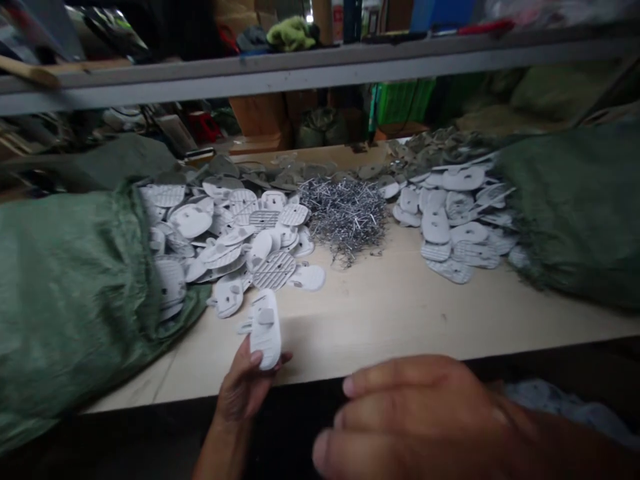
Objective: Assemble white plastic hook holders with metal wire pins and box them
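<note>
My left hand is closed around the lower end of a white oval plastic piece, which stands tilted upright at the table's front edge. The piece has a small raised block and a slotted top; a thumb lies across its near side. Close to the camera, my right hand hangs over the front edge with its fingers stretched to the left, slightly blurred. Nothing shows in it, though its palm side is hidden. Behind my left hand lies a heap of similar white plastic pieces, some with ribbed faces.
A pile of thin metal pins lies mid-table. More white pieces spill from a green woven sack on the right. Another green sack stands at left. A shelf edge crosses above the wooden table.
</note>
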`<act>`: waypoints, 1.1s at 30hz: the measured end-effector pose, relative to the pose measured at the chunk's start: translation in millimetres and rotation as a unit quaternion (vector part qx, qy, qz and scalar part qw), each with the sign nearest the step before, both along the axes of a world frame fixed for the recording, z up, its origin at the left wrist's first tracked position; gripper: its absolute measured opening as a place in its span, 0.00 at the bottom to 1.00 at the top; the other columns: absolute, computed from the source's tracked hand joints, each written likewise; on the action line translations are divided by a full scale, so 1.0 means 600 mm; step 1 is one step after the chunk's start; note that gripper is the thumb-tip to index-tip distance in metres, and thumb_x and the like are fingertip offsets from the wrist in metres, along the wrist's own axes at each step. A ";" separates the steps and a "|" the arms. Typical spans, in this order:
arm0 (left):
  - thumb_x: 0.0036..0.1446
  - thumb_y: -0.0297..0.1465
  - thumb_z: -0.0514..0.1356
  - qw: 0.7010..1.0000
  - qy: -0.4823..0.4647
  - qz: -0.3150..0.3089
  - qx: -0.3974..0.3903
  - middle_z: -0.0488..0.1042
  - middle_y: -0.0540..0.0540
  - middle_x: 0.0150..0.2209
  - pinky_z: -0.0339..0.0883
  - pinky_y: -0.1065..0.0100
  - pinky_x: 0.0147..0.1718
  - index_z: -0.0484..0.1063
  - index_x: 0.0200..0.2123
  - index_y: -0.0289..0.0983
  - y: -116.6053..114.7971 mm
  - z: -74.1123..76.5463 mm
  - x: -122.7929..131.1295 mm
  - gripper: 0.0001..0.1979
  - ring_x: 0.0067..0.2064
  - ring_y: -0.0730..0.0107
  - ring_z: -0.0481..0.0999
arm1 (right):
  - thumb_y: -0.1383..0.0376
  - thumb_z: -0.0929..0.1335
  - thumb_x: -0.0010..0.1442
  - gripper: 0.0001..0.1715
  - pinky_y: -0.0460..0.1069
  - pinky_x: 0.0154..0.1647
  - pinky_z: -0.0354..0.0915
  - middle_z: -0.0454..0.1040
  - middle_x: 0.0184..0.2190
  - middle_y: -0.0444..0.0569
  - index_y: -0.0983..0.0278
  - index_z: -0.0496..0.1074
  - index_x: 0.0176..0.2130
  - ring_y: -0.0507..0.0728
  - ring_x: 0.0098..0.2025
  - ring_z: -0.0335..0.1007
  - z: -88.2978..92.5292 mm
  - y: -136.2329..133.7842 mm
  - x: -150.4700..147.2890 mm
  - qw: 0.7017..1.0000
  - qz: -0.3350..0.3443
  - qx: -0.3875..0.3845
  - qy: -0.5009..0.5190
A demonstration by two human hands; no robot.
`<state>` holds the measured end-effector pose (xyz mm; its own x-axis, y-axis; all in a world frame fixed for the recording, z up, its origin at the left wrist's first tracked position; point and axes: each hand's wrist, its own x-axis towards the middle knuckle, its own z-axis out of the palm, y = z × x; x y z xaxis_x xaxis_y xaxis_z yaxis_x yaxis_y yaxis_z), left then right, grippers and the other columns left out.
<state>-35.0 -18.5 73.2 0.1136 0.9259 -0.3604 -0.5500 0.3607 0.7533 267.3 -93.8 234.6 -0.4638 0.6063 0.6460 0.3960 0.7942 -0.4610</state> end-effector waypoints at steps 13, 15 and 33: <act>0.36 0.27 0.80 0.993 0.023 -0.115 -0.023 0.87 0.35 0.45 0.84 0.59 0.28 0.81 0.50 0.36 -0.016 -0.045 -0.021 0.33 0.37 0.43 0.87 | 0.54 0.75 0.60 0.44 0.71 0.71 0.63 0.70 0.68 0.69 0.69 0.71 0.69 0.78 0.69 0.66 -0.339 0.105 0.366 0.803 -0.553 -0.158 -0.154; 0.39 0.27 0.78 0.987 -0.001 -0.158 -0.009 0.85 0.32 0.53 0.84 0.59 0.25 0.79 0.56 0.37 -0.012 -0.044 -0.012 0.36 0.39 0.42 0.86 | 0.53 0.75 0.58 0.47 0.70 0.71 0.62 0.69 0.68 0.70 0.69 0.70 0.70 0.78 0.70 0.65 -0.352 0.107 0.401 0.794 -0.564 -0.171 -0.148; 0.64 0.57 0.63 0.968 -0.194 -0.162 0.013 0.83 0.41 0.33 0.72 0.66 0.15 0.60 0.76 0.50 0.011 -0.015 0.001 0.43 0.24 0.57 0.80 | 0.46 0.78 0.59 0.40 0.65 0.63 0.73 0.78 0.63 0.60 0.61 0.78 0.64 0.72 0.61 0.78 -0.236 0.063 0.358 0.853 -0.319 -0.414 -0.006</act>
